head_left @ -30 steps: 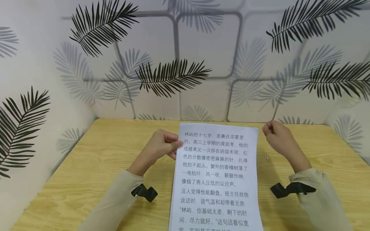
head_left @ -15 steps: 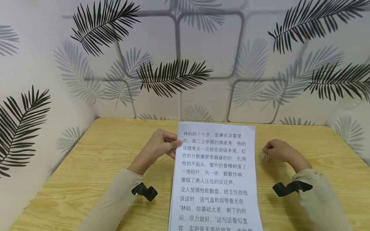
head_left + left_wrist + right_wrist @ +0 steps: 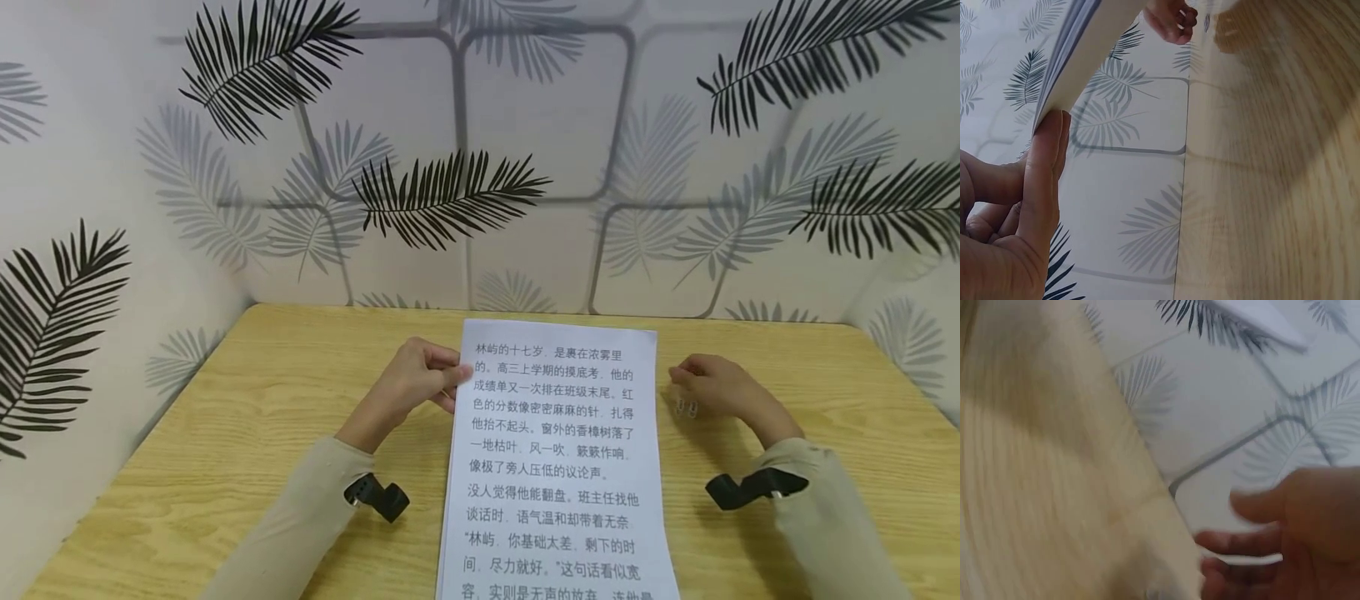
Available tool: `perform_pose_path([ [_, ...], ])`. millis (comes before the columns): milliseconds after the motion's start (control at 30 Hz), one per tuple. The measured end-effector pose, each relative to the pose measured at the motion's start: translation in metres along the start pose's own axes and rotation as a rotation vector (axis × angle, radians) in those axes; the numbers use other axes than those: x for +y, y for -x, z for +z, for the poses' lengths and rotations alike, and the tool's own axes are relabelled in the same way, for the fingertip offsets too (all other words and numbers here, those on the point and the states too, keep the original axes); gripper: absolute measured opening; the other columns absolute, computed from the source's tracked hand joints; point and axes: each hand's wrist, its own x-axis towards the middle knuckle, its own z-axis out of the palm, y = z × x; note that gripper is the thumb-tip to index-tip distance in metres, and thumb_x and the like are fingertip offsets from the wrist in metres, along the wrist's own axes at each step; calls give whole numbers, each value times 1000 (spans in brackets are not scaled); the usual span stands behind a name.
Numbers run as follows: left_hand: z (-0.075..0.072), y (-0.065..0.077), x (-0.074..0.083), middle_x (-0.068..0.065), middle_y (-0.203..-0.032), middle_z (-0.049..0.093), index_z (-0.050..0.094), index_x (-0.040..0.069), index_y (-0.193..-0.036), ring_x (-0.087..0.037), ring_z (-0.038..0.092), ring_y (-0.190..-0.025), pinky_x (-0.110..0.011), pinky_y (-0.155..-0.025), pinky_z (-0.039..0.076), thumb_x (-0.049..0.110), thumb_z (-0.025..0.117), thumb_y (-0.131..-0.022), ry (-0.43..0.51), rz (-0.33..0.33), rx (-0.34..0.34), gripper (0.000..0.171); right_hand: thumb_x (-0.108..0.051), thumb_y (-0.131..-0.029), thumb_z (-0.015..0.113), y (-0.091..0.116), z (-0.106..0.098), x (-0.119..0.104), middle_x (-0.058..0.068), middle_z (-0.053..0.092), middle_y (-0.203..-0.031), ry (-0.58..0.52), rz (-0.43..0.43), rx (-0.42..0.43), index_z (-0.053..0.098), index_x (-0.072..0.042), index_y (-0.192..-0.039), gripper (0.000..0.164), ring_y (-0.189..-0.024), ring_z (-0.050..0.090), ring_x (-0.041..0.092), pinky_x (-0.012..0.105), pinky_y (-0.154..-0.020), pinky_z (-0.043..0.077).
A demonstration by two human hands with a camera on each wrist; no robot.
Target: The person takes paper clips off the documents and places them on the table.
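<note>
My left hand (image 3: 420, 377) pinches the left edge of a stack of printed paper sheets (image 3: 558, 467), held up above the table. The left wrist view shows the fingers pressed against the back of the sheets (image 3: 1075, 56), whose layered edges are visible. To the right of the stack, apart from it, my right hand (image 3: 716, 385) hovers over the table. Its fingers are loosely bent and spread in the blurred right wrist view, with nothing seen between them. Just below that hand lie two small pale paper clips (image 3: 686, 407), side by side on the wood.
A light wood-grain table (image 3: 247, 400) runs back to a wall (image 3: 540, 250) with a leaf pattern, and another patterned wall (image 3: 67, 208) borders it on the left. Black wrist cameras (image 3: 378, 497) are strapped over both sleeves.
My right hand came down from beside the sheets' top right corner, and a second paper clip now lies beside the first. The hand then shifted slightly left. My left hand stayed put.
</note>
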Motion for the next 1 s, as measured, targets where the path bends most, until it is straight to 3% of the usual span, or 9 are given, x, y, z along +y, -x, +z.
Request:
perform_pose_path([
  [67,0,-1,0,-20,-85,71,66,-15,-106,-16,65,-60,-27,-54,59,-1,61,-93,5,-7,7,20,-34,-106,34,-1,0,-9,17,62,-96,-159,-57,-43,58,11,-108,51,-83,59,24,37,-68,53],
  [200,-2,-2,-1,-20,-85,71,66,-15,-107,-16,65,-60,-26,-53,59,-1,61,-92,21,-24,28,21,-43,-106,23,2,0,-29,12,64,-101,-511,-148,-212,58,7,-113,62,-90,65,22,42,-79,58],
  [300,-3,-2,-1,-19,-85,70,66,-15,-107,-15,64,-60,-26,-53,59,-1,60,-93,34,-25,48,21,-43,-106,21,5,0,-39,8,66,-104,-651,-198,-337,60,-2,-116,58,-95,66,24,46,-82,58],
  [433,-6,-3,0,-18,-84,70,66,-15,-106,-15,63,-60,-25,-53,58,-1,59,-93,62,-6,82,20,-44,-105,15,8,-3,-46,6,67,-103,-788,-238,-440,60,-10,-115,58,-92,68,23,43,-76,59],
  [533,-7,-3,2,-16,-82,70,65,-16,-106,-15,63,-60,-24,-52,58,-2,59,-93,84,2,102,20,-36,-107,17,11,-4,-48,12,69,-102,-833,-284,-500,60,-5,-117,54,-89,69,26,44,-71,61],
  [667,-9,-4,2,-13,-81,70,65,-16,-108,-15,63,-60,-24,-52,57,-1,59,-93,97,-14,112,21,-11,-106,36,11,-1,-48,19,70,-105,-766,-347,-558,60,3,-119,31,-88,70,31,50,-68,60],
  [800,-10,-5,-1,-12,-84,70,65,-14,-110,-15,63,-64,-26,-56,59,1,59,-94,118,-40,97,23,-5,-102,46,9,2,-48,18,71,-103,-699,-348,-501,62,3,-117,23,-83,71,30,44,-64,61],
  [1000,-11,-8,-5,-15,-95,69,64,-9,-114,-21,68,-78,-38,-68,62,8,59,-96,137,-93,24,25,-6,-101,50,7,2,-46,15,72,-101,-715,-287,-438,60,4,-119,23,-83,71,29,39,-64,61],
])
